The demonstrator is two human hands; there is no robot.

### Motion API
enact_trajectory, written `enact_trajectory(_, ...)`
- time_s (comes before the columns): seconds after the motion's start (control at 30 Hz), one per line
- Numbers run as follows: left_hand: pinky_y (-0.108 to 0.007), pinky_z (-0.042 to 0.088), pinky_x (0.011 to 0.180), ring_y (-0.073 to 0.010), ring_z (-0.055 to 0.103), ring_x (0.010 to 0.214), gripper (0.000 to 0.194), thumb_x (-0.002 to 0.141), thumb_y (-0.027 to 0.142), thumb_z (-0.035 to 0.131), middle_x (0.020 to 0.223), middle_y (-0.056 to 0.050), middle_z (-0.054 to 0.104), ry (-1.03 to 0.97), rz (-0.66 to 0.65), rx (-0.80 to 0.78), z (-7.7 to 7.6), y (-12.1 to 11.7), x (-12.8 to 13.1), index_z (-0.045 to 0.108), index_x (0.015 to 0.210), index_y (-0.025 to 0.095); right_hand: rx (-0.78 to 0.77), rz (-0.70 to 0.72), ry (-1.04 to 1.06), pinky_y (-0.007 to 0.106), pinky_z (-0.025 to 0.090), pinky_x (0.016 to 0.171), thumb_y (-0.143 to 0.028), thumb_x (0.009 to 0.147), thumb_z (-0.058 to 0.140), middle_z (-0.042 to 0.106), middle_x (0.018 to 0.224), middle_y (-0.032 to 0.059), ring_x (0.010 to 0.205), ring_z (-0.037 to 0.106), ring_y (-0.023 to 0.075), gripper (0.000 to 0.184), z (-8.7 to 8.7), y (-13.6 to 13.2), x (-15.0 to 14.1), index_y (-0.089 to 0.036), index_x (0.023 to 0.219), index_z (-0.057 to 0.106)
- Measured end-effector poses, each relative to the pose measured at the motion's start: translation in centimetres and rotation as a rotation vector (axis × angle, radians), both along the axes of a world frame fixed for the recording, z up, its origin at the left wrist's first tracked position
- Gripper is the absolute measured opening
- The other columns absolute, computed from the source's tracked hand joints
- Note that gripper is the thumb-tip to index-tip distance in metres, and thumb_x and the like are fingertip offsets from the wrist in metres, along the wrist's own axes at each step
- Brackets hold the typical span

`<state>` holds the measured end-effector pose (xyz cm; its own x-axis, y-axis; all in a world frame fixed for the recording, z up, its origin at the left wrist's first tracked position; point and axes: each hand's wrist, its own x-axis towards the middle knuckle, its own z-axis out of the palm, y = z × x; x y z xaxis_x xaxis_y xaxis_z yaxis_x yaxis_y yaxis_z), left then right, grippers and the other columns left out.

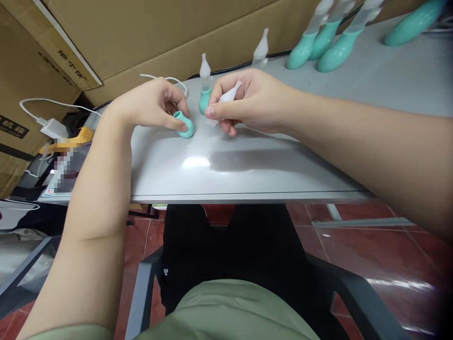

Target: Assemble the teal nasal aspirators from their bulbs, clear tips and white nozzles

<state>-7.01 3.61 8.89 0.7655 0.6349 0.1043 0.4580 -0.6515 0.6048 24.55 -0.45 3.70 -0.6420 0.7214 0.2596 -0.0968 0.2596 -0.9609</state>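
My left hand (159, 104) is closed around a small teal rubber bulb (185, 128), its round opening tilted up. Just right of it, my right hand (244, 101) pinches a clear nozzle piece with a white pointed tip (230, 93); the fingers cover part of it. The bulb and the nozzle piece are apart. Behind my right fingers stands a nasal aspirator (205, 85) with a teal bulb, clear body and white tip. Another white-tipped nozzle (261, 49) rises behind my right hand, its lower part hidden.
Several teal bulbs with clear tops (331, 42) stand at the grey table's (170, 174) back right, with one more teal bulb (412, 26) beyond. Cardboard (159, 33) lines the back. White cables, a charger (54, 128) and a yellow object (83, 136) lie left.
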Motion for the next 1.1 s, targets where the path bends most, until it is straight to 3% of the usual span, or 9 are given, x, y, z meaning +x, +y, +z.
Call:
enact_trajectory(0.13, -0.040, 0.050, 0.073, -0.0184, 0.060, 0.082, 0.038, 0.086, 0.058, 0.117, 0.086, 0.004, 0.088, 0.199, 0.137, 0.099, 0.4, 0.3, 0.0, 0.097, 0.108, 0.033, 0.010, 0.000, -0.011, 0.023, 0.054, 0.049, -0.047, 0.103, 0.114, 0.074, 0.069, 0.0000, 0.054, 0.063, 0.0116, 0.048, -0.1, 0.2, 0.1, -0.020, 0.091, 0.075)
enact_trajectory(0.27, -0.039, 0.048, 0.067, -0.0193, 0.063, 0.076, 0.038, 0.079, 0.057, 0.117, 0.089, 0.001, 0.091, 0.217, 0.172, 0.123, 0.7, 0.2, 0.2, 0.096, 0.100, 0.033, 0.014, 0.005, -0.038, 0.024, 0.055, 0.051, -0.048, 0.101, 0.115, 0.076, 0.069, 0.0005, 0.053, 0.065, 0.0124, 0.049, -0.2, 0.2, 0.1, -0.020, 0.092, 0.076)
enact_trajectory(0.37, -0.043, 0.055, 0.073, -0.0237, 0.071, 0.082, 0.040, 0.080, 0.061, 0.113, 0.097, -0.002, 0.094, 0.190, 0.216, 0.124, 0.9, -1.1, 0.7, 0.097, 0.103, 0.032, 0.019, 0.013, -0.047, 0.023, 0.057, 0.053, -0.049, 0.101, 0.115, 0.076, 0.071, 0.0008, 0.055, 0.066, 0.0120, 0.050, -0.2, 0.3, 0.2, -0.019, 0.093, 0.076)
enact_trajectory(0.5, -0.050, 0.061, 0.087, -0.0272, 0.078, 0.092, 0.042, 0.090, 0.067, 0.106, 0.104, -0.006, 0.095, -0.018, 0.235, 0.223, 0.9, -3.0, 2.4, 0.094, 0.104, 0.029, 0.034, -0.004, -0.030, 0.024, 0.058, 0.053, -0.060, 0.109, 0.106, 0.074, 0.071, 0.0018, 0.055, 0.065, 0.0123, 0.055, -0.1, 0.4, 0.1, -0.016, 0.096, 0.076)
enact_trajectory(0.6, -0.049, 0.053, 0.075, -0.0265, 0.075, 0.082, 0.040, 0.101, 0.070, 0.099, 0.093, -0.006, 0.090, -0.279, 0.205, 0.350, 0.2, -3.7, 4.1, 0.094, 0.100, 0.031, 0.043, -0.034, 0.000, 0.024, 0.057, 0.053, -0.055, 0.122, 0.091, 0.067, 0.068, -0.0013, 0.054, 0.062, 0.0123, 0.047, -0.1, 0.6, -0.3, -0.017, 0.102, 0.072)
enact_trajectory(0.67, -0.049, 0.052, 0.069, -0.0291, 0.077, 0.077, 0.045, 0.096, 0.077, 0.101, 0.089, -0.007, 0.089, -0.408, 0.165, 0.374, -0.3, -4.0, 5.3, 0.095, 0.098, 0.033, 0.051, -0.063, 0.030, 0.024, 0.056, 0.053, -0.048, 0.128, 0.082, 0.067, 0.071, -0.0023, 0.055, 0.062, 0.0133, 0.040, -0.2, 0.7, -0.5, -0.021, 0.105, 0.063)
enact_trajectory(0.83, -0.052, 0.073, 0.086, -0.0345, 0.094, 0.096, 0.040, 0.081, 0.053, 0.120, 0.101, -0.005, 0.095, -0.388, 0.190, 0.106, 0.1, -5.7, 7.5, 0.095, 0.106, 0.034, 0.062, -0.089, 0.087, 0.029, 0.058, 0.059, -0.057, 0.128, 0.078, 0.070, 0.083, -0.0003, 0.064, 0.066, 0.0172, 0.046, -0.4, 0.6, -0.5, -0.028, 0.107, 0.049)
enact_trajectory(1.0, -0.052, 0.078, 0.096, -0.0369, 0.096, 0.107, 0.064, 0.067, 0.045, 0.128, 0.103, -0.006, 0.093, -0.455, 0.264, -0.022, 0.9, -6.3, 7.7, 0.091, 0.115, 0.026, 0.102, -0.065, 0.115, 0.030, 0.057, 0.060, -0.047, 0.134, 0.065, 0.070, 0.090, -0.0006, 0.070, 0.066, 0.0169, 0.036, -0.6, 0.8, -0.7, -0.029, 0.111, 0.045)
enact_trajectory(1.1, -0.046, 0.075, 0.091, -0.0352, 0.095, 0.105, 0.072, 0.067, 0.047, 0.131, 0.105, -0.007, 0.093, -0.376, 0.291, -0.048, 1.2, -6.6, 7.5, 0.091, 0.121, 0.022, 0.143, -0.055, 0.120, 0.029, 0.058, 0.061, -0.049, 0.135, 0.068, 0.072, 0.093, -0.0018, 0.072, 0.066, 0.0149, 0.039, -0.8, 0.6, -0.9, -0.029, 0.112, 0.044)
